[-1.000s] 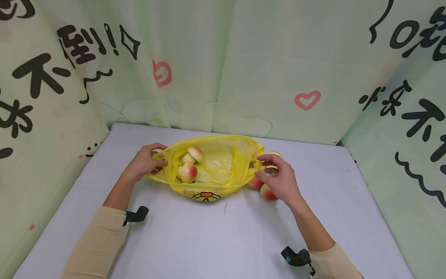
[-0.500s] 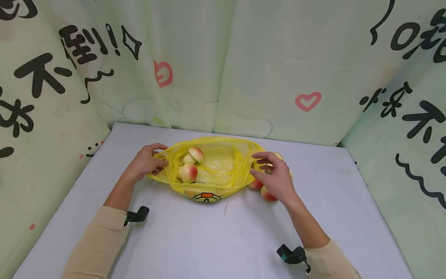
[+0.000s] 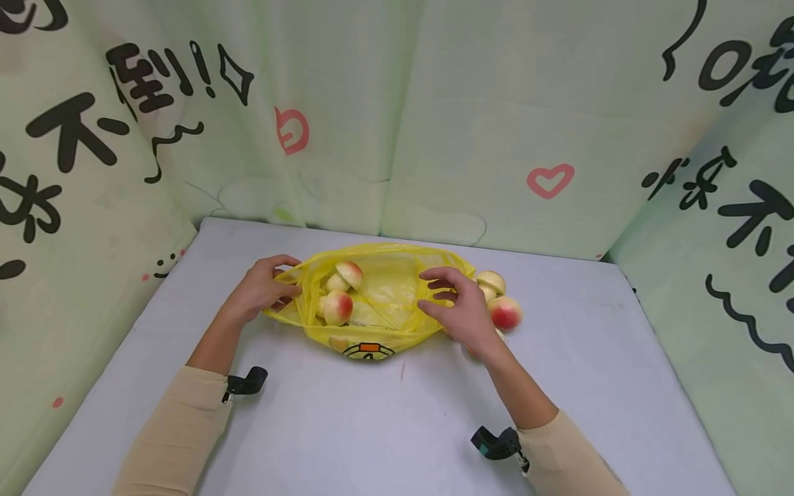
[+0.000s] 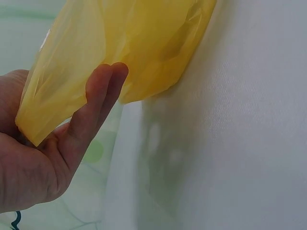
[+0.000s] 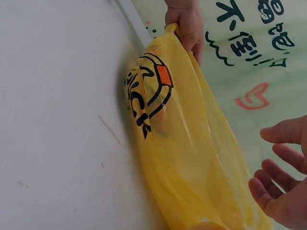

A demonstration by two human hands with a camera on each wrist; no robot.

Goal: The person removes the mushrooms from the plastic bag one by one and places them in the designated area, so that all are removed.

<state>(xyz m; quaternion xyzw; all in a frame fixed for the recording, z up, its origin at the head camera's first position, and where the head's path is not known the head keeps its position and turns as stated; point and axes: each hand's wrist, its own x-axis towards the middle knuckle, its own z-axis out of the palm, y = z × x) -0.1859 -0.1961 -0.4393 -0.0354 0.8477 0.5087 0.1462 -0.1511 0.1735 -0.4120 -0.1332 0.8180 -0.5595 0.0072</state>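
A yellow plastic bag point(image 3: 387, 282) lies with its mouth wide, a black and orange cartoon print on its near side. My left hand point(image 3: 259, 288) holds its left rim; in the left wrist view the film point(image 4: 62, 86) runs between thumb and fingers. Inside, at the left, sit a toy mushroom point(image 3: 337, 307) with a red and cream cap and another mushroom point(image 3: 349, 274) behind it. Over the bag's right part hovers my right hand point(image 3: 462, 306). Its fingers are bent loosely and apart, with nothing between them in the right wrist view.
Right of the bag lie several more mushrooms, among them a red-capped mushroom point(image 3: 505, 313) and a pale mushroom point(image 3: 492, 281); my right hand partly hides others. The white-covered table point(image 3: 372, 427) is enclosed by pale green printed curtains point(image 3: 459, 124).
My right hand has moved left, from beside the mushrooms to over the bag's right part, uncovering some mushrooms behind it. My left hand stays at the rim.
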